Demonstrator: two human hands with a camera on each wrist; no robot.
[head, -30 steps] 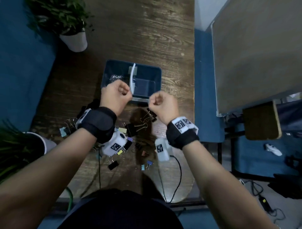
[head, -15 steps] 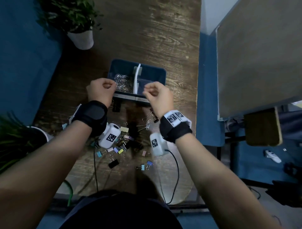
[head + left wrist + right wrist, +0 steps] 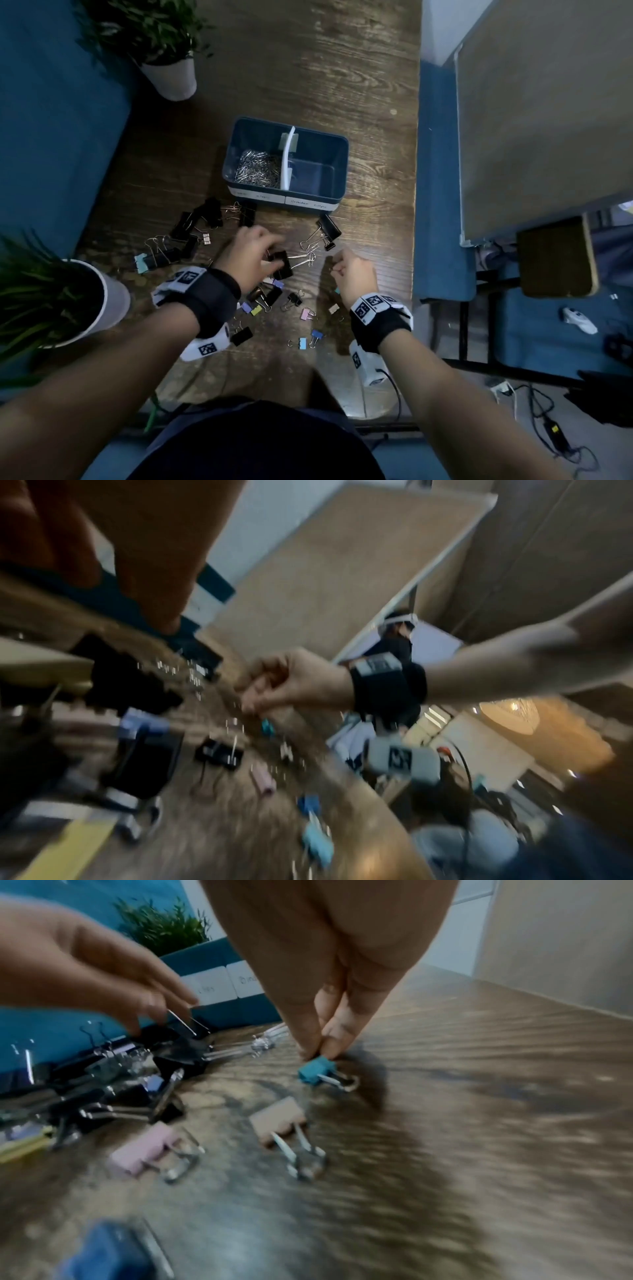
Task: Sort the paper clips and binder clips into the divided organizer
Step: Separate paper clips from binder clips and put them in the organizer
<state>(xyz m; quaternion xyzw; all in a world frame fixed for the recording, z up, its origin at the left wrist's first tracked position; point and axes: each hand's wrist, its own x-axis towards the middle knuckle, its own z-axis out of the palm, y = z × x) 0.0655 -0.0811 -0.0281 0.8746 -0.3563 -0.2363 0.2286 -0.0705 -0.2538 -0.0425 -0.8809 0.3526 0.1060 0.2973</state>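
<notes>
Grainy wooden table (image 3: 308, 68); shiny metal paper clips (image 3: 257, 169).

Black wristbands (image 3: 219, 301) with white coded tags, bare forearms.

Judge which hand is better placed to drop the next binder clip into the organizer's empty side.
Right, probably. The right hand already pinches the teal clip on the table, nearer the organizer's empty right compartment. The left hand only reaches over a black clip; no firm grip shows.
</notes>
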